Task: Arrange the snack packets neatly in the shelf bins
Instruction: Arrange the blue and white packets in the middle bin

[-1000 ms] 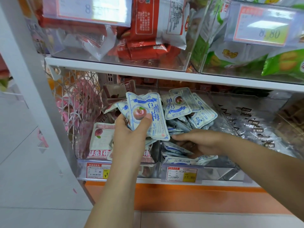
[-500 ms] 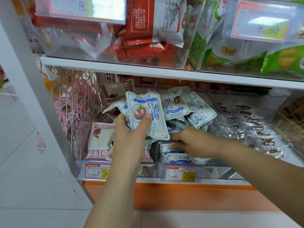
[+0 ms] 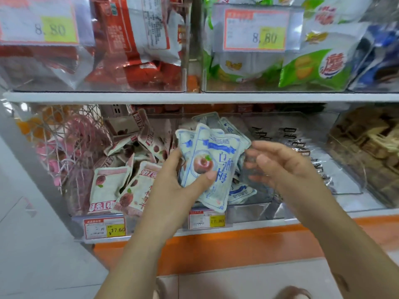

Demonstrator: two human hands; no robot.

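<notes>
Left hand (image 3: pixel 172 186) clamps a fanned stack of white-and-blue foil snack packets (image 3: pixel 212 154), thumb across the front, just above their clear plastic shelf bin (image 3: pixel 248 211), prob. to square them up, while the blurred right hand (image 3: pixel 282 169) hovers beside, fingers loose, apparently empty.

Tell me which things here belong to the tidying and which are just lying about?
In the job: blue-and-white packets, gripped by the left hand; right hand beside them; loose blue packets in the clear bin below.
Just there: red-and-cream packets in the next bin; green bags and red bags above; price tags.
</notes>
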